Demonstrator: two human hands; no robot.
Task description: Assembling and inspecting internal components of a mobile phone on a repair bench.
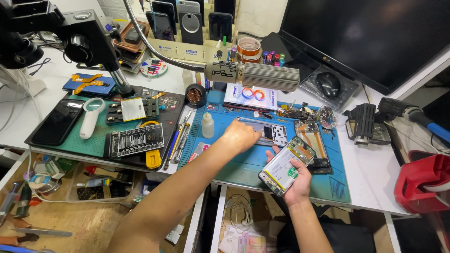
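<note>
My right hand point(296, 180) holds an opened phone point(287, 165) with its back off, showing a white battery and a green circuit board, just above the front of the blue work mat point(243, 171). My left hand point(240, 136) reaches across the mat and rests its fingers on a silver phone frame point(272, 132) lying flat there. Whether those fingers pinch anything is hidden. Another opened phone part point(311, 140) with orange flex cables lies to the right of the frame.
A ribbed lamp head point(262, 76) on a flexible arm hangs over the mat. A microscope point(84, 40), green mat point(93, 140), tweezers point(180, 140) and dropper bottle point(207, 126) are left. A monitor point(375, 37), mouse point(328, 84) and red bin point(424, 180) are right.
</note>
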